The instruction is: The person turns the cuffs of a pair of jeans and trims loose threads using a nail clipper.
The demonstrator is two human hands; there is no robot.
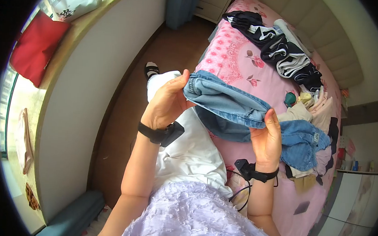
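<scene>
A pair of light-blue jeans [228,104] is stretched between my two hands, a wide opening facing me with its paler inside showing. My left hand [166,100] grips the left end of the opening edge, thumb on top. At the other end, my right hand [267,141] pinches the edge, thumb up and the fingers partly behind the cloth. More blue denim [301,145] lies on the bed beyond my right hand, with a gathered end; whether it is all one piece with the held part I cannot tell. Black bands with small boxes circle both wrists.
The pink floral bed [231,52] carries a row of black and white clothes [282,54] and a pale clothing heap [313,103]. A dark cable [245,193] hangs near my right wrist. At left, a windowsill holds a red cushion [36,48] and a bag [77,1].
</scene>
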